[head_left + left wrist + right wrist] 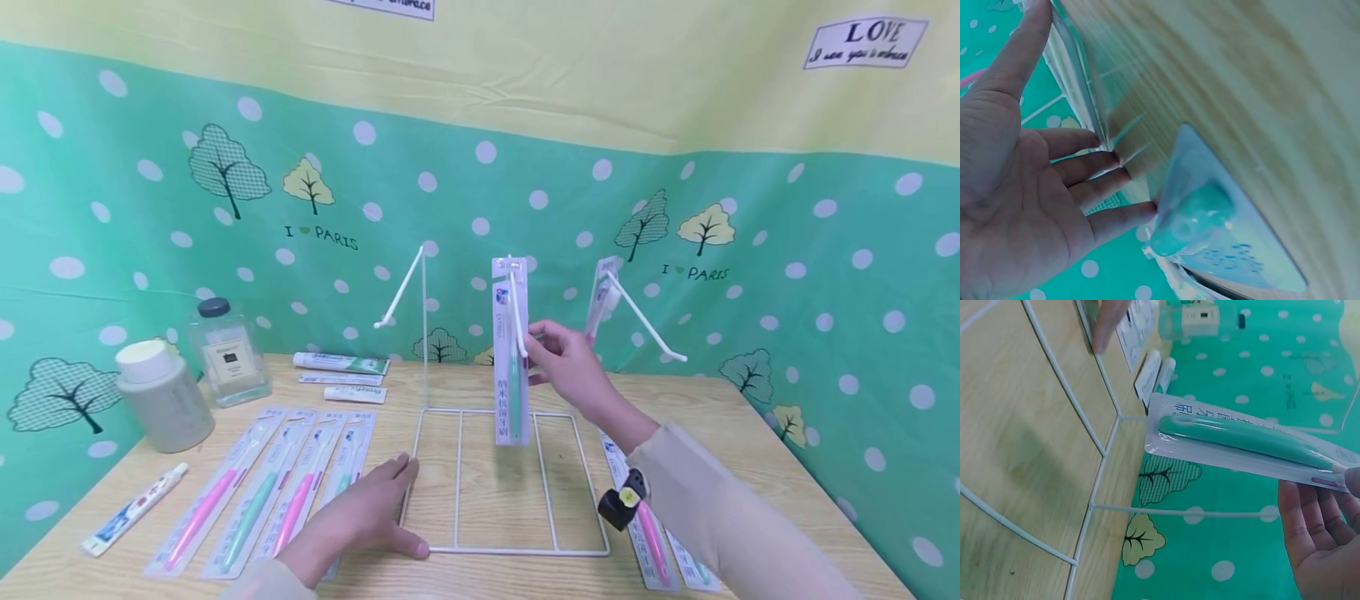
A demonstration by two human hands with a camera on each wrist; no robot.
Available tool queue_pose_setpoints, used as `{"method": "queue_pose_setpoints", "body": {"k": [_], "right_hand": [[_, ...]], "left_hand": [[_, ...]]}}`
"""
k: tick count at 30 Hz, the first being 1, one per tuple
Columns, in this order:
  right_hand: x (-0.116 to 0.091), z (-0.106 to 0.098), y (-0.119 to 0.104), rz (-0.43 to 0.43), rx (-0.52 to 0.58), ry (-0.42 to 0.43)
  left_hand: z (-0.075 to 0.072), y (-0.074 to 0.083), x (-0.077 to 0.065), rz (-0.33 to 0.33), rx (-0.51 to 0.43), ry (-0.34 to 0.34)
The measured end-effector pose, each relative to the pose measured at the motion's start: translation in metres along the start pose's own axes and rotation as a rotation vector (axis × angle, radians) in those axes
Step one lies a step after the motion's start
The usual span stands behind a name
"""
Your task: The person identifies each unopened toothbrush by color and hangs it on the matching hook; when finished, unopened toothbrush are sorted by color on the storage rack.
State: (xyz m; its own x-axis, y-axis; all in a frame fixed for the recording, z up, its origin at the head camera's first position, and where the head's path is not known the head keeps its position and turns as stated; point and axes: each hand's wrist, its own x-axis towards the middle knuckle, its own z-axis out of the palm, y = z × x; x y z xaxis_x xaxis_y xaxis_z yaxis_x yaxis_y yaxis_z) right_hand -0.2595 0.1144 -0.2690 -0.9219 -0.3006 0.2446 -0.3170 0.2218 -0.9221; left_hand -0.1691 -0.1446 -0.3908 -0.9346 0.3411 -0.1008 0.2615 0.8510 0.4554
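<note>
A packaged green toothbrush [501, 375] hangs upright at the middle hook of a white wire rack [517, 551], and my right hand [566, 358] pinches its edge. In the right wrist view the thumb lies on the front of the clear pack [1235, 440] and the fingers are behind it. My left hand [367, 510] rests at the left side of the rack's base, its fingers extended; the left wrist view shows the palm [1029, 206]. Another toothbrush pack [600, 292] hangs at the right hook. The left hook [399, 287] carries nothing.
Several toothbrush packs [198, 517] lie left of the rack, partly behind my left arm. Two more [651, 533] lie under my right forearm. A toothpaste tube [135, 510], a grey bottle [167, 400], a glass bottle [231, 358] and small tubes [341, 363] stand or lie farther left.
</note>
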Motion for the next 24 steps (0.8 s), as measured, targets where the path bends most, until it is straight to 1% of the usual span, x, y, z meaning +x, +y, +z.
{"method": "queue_pose_setpoints", "body": {"k": [5,10,17,21,24], "right_hand": [[0.013,0.000,0.004,0.032,0.005,0.032],[0.022,0.001,0.005,0.063,0.005,0.060],[0.030,0.004,0.008,0.083,0.021,0.068],[0.035,0.004,0.010,0.088,0.032,0.059],[0.037,0.004,0.012,0.083,0.006,0.060]], "left_hand": [[-0.002,0.002,0.001,-0.026,0.008,-0.011],[-0.002,0.003,0.002,-0.037,0.002,-0.023],[-0.003,0.003,0.000,-0.048,0.001,-0.019],[-0.003,0.003,0.000,-0.031,0.002,-0.020],[-0.003,0.003,0.001,-0.014,0.007,-0.022]]}}
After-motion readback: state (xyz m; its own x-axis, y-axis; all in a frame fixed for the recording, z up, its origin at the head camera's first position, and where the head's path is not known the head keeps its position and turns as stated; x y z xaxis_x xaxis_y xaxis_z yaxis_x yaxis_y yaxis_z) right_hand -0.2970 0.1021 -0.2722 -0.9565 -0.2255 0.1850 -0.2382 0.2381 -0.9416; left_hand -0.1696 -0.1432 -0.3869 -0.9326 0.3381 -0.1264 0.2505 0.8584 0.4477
